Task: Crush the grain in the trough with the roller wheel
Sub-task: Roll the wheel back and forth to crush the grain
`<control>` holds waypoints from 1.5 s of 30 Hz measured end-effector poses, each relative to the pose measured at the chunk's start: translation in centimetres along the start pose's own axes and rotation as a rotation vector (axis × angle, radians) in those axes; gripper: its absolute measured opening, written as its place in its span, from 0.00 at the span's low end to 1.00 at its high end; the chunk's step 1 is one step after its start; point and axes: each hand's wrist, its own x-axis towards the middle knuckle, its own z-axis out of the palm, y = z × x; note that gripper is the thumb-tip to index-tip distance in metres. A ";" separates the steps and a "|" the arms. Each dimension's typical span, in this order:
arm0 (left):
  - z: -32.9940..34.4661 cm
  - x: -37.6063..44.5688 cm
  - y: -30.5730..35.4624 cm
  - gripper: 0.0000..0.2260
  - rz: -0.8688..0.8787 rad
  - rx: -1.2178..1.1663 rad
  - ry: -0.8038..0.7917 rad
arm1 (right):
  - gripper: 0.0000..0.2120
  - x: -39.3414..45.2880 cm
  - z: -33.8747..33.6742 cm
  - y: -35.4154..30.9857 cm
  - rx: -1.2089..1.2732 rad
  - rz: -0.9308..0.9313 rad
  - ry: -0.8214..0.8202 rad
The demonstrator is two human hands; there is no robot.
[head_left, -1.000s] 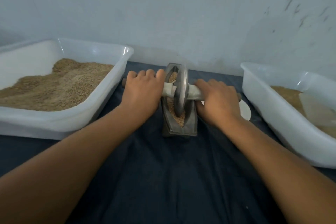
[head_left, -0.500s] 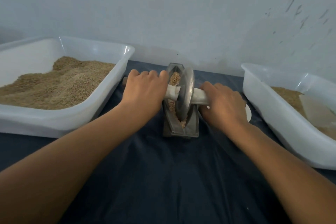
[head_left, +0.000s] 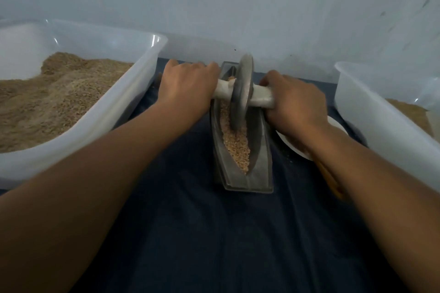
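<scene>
Grain [head_left: 235, 143] heaped in trough [head_left: 259, 173]; left hand [head_left: 188, 88] and right hand [head_left: 292, 102] curl fingers round axle of roller wheel [head_left: 241, 93]. Uneven push could tip trough, spill grain onto surface.

Plain grain-processing workroom: cloth-covered table [head_left: 214, 233], bare scuffed wall [head_left: 238, 2], white tubs [head_left: 133, 93] of grain.

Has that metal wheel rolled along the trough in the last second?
Yes. The roller wheel has rolled away from the person toward the trough's far end by the wall, leaving more grain exposed at the near end.
</scene>
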 end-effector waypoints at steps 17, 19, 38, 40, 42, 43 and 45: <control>0.2 1.6 0.4 0.13 -0.028 0.003 -0.002 | 0.12 1.9 0.6 1.4 0.064 0.111 -0.246; -0.1 0.9 0.4 0.14 -0.020 0.027 0.011 | 0.10 1.1 0.3 1.0 0.055 0.102 -0.232; -4.5 -6.9 0.8 0.18 0.005 -0.002 0.006 | 0.12 -6.0 -5.6 -2.8 0.009 -0.012 -0.023; -4.8 -7.0 0.8 0.17 0.000 -0.026 -0.011 | 0.13 -6.2 -6.2 -2.8 0.019 -0.011 -0.016; -4.9 -7.2 0.7 0.16 -0.010 -0.041 -0.031 | 0.14 -6.3 -6.6 -3.0 0.036 -0.010 -0.003; -4.8 -7.3 0.6 0.15 -0.015 -0.048 -0.033 | 0.14 -6.3 -6.7 -3.1 0.038 -0.013 0.004; -4.6 -7.5 0.6 0.16 -0.026 -0.059 -0.035 | 0.14 -6.2 -6.4 -3.1 0.024 -0.020 0.007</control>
